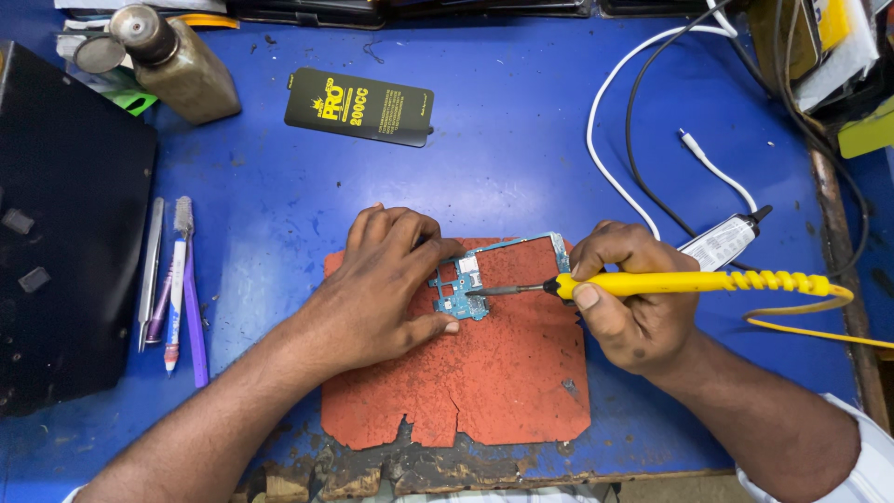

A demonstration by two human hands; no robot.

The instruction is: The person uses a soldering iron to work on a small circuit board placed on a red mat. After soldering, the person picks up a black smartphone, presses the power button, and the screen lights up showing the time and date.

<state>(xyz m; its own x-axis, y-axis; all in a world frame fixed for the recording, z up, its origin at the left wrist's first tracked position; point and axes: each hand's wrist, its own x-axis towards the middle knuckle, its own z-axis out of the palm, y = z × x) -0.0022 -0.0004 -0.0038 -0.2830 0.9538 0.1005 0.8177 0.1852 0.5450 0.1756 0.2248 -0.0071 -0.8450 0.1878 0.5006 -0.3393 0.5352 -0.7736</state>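
My left hand point(382, 284) presses down on a small blue-green circuit board point(458, 291) lying on a worn orange-red mat point(503, 373); fingers and thumb pin the board's left side. In my right hand point(624, 298) I grip a yellow-handled soldering iron point(689, 282). Its metal tip point(484, 292) points left and touches the board near its middle. A thin frame of the board runs along the mat's top edge point(531, 240).
Blue table point(521, 158). Tweezers, a brush and pens point(172, 279) lie at the left beside a black box point(65, 233). A brown bottle point(182, 65) and a black flat packet point(360, 105) sit at the back. White and black cables point(633, 121) and a small glue tube point(726, 240) lie right.
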